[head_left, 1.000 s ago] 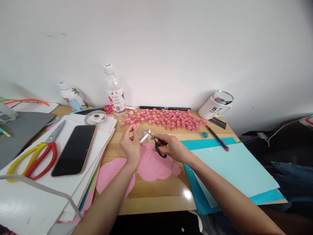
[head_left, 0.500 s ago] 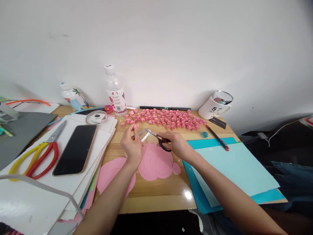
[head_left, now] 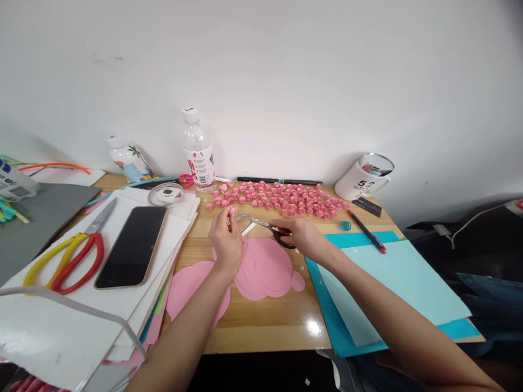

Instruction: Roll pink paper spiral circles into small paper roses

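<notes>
My left hand (head_left: pixel 226 239) pinches a small rolled pink paper rose (head_left: pixel 233 210) between thumb and fingertips. My right hand (head_left: pixel 304 235) is closed around black-handled scissors (head_left: pixel 281 235), whose metal blades point left toward my left hand. A narrow white curved strip (head_left: pixel 248 228) runs by the blades; whether they touch it I cannot tell. Below both hands lie overlapping pink paper circles (head_left: pixel 265 269), with another larger stack (head_left: pixel 188 288) partly under my left forearm. Many similar pink paper roses (head_left: pixel 294 198) are spread behind the hands.
Left, a phone (head_left: pixel 133 247), red-and-yellow scissors (head_left: pixel 77 253) and a tape roll (head_left: pixel 166 193) rest on stacked paper. A water bottle (head_left: pixel 199 158) stands by the wall. Right are a mug (head_left: pixel 359 182), a pen (head_left: pixel 368 231), a teal disc (head_left: pixel 345 225) and light-blue paper (head_left: pixel 392 283).
The whole view has shifted slightly, so most things sit a little further right. The scissors and the paper rose stay in the same hands, and the scissor blades have turned slightly.
</notes>
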A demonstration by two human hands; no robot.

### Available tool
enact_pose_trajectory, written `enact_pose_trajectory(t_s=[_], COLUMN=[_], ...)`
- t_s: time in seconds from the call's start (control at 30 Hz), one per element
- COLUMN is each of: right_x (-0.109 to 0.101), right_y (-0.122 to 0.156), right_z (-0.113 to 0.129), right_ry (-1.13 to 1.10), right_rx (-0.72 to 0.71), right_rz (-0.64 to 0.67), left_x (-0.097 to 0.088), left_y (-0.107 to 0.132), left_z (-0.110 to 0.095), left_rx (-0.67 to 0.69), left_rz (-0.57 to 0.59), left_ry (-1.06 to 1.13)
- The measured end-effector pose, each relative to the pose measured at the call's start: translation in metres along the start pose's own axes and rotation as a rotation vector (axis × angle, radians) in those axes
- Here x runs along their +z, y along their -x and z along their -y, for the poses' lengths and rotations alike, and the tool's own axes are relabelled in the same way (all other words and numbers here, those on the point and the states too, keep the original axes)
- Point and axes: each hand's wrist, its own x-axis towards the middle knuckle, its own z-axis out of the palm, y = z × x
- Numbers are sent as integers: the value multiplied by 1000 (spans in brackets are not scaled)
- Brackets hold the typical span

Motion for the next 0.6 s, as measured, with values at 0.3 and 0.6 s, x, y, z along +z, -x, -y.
enact_pose_trajectory(t_s=[0.3, 0.6], right_x=[-11, -31], right_y=[-11, 23], right_z=[-12, -34], right_ry=[285, 492], right_rx=[93, 72], right_rz=[-153, -48], left_x=[-1, -2], left_y=[-3, 1], left_z=[0, -2], left_rx=[102, 99], left_rz=[-17, 131], left_ry=[-32, -96])
